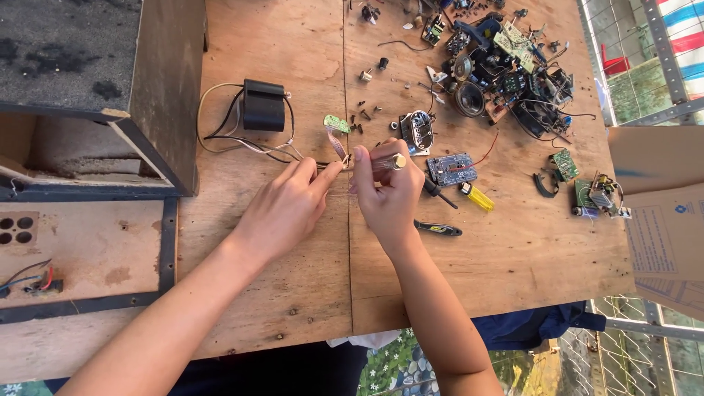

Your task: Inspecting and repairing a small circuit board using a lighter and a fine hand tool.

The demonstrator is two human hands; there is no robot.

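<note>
My left hand pinches thin wires at its fingertips over the plywood table. Those wires run back to a black transformer block at the upper left. My right hand grips a tool with a clear handle and brass-coloured cap, its tip pointing toward the left fingertips. A small green circuit board on a ribbon lies just beyond both hands.
A blue circuit board, a yellow-handled screwdriver and a dark tool lie right of my hands. A pile of electronic parts and speakers fills the upper right. A dark wooden cabinet stands left. Cardboard overhangs the right edge.
</note>
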